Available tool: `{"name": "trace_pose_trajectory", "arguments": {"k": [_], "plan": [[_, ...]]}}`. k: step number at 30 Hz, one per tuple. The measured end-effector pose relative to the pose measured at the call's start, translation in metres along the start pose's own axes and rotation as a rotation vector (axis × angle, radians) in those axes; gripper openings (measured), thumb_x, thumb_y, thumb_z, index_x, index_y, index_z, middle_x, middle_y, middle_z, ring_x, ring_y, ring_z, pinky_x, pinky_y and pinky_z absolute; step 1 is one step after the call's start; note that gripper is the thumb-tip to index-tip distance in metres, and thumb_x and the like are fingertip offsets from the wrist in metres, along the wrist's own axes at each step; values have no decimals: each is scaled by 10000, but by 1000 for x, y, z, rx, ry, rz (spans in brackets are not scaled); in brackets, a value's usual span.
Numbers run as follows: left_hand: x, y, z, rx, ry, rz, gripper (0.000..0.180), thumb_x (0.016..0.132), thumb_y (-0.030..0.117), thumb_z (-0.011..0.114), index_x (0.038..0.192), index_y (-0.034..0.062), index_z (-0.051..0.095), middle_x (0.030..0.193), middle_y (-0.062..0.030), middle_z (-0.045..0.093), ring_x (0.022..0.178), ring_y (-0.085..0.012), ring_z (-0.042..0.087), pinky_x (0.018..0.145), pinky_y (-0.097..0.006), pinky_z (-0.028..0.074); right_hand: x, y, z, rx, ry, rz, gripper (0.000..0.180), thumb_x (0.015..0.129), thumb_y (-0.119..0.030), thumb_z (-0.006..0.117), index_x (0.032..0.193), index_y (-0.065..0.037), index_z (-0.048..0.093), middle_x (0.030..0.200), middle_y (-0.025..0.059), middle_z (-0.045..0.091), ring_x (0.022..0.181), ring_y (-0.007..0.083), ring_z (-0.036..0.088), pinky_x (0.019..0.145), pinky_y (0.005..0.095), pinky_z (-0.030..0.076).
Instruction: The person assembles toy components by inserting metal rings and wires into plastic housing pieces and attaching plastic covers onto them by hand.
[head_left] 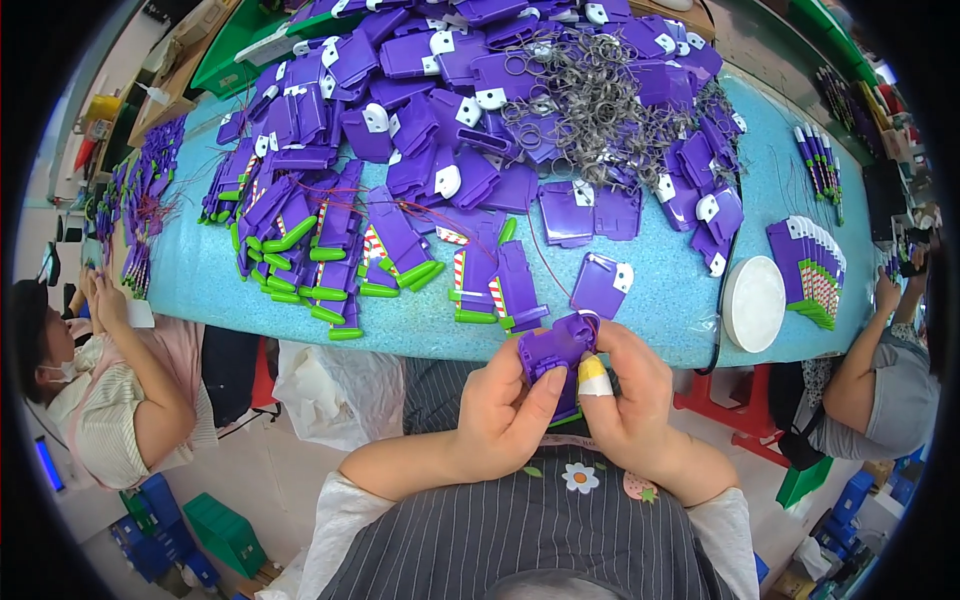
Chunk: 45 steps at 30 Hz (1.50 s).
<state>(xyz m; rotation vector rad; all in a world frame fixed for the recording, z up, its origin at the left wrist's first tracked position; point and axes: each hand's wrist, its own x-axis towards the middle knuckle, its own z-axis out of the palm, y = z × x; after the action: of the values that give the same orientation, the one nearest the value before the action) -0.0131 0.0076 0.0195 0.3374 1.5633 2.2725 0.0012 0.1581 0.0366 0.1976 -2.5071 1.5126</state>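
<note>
Just past the table's near edge, above my lap, both hands hold a purple plastic casing (548,347). My left hand (508,408) is closed round its left side, thumb pressed on its face. My right hand (632,400) grips the right side near the top; its thumb wears a yellow and white wrap. A thin red wire runs from the table toward the casing's top, and a bit of green shows below. A loose purple panel with a white corner (602,285) lies just beyond. Left of it sit purple pieces with green ends (515,285) and striped labels.
A large pile of purple panels (420,120) covers the far table, with grey metal rings (590,110) heaped on it. At right stand a white round dish (754,304) and a fanned row of purple-green pieces (808,270). Co-workers sit left and right. A red stool (735,405) stands below.
</note>
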Motion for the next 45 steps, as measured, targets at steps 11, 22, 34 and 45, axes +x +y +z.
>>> {"name": "trace_pose_trajectory", "arguments": {"k": [11, 22, 34, 45], "plan": [[-3, 19, -13, 333, -480, -319, 228, 913, 50, 463, 1125, -32, 458, 828, -105, 659, 773, -135, 633, 651, -266, 497, 20, 9, -53, 59, -223, 156, 165, 789, -90, 633, 900, 32, 631, 763, 145, 640, 661, 239, 629, 614, 303, 489], [-3, 12, -16, -197, -326, -444, 316, 945, 77, 403, 1247, -14, 385, 1128, -166, 566, 986, -223, 603, 867, -338, 482, 108, 57, -64, -422, 231, 25, 94, 768, -41, 620, 856, -12, 605, 731, 24, 529, 631, 109, 481, 571, 239, 394], [-4, 3, -9, -248, -248, -451, 300, 943, 55, 398, 1236, -13, 394, 1128, -139, 553, 981, -197, 590, 857, -310, 476, 76, 45, -94, 103, 416, 186, 99, 834, -39, 583, 927, -20, 555, 763, 4, 568, 632, 58, 524, 528, 196, 401], [-15, 24, -9, -218, -257, -443, 306, 930, 39, 394, 1226, -22, 346, 1170, -248, 525, 1025, -325, 585, 886, -420, 481, -17, 34, -137, 39, 542, 197, 55, 845, -20, 568, 893, 8, 564, 837, 48, 597, 672, 74, 555, 553, 181, 421]]}}
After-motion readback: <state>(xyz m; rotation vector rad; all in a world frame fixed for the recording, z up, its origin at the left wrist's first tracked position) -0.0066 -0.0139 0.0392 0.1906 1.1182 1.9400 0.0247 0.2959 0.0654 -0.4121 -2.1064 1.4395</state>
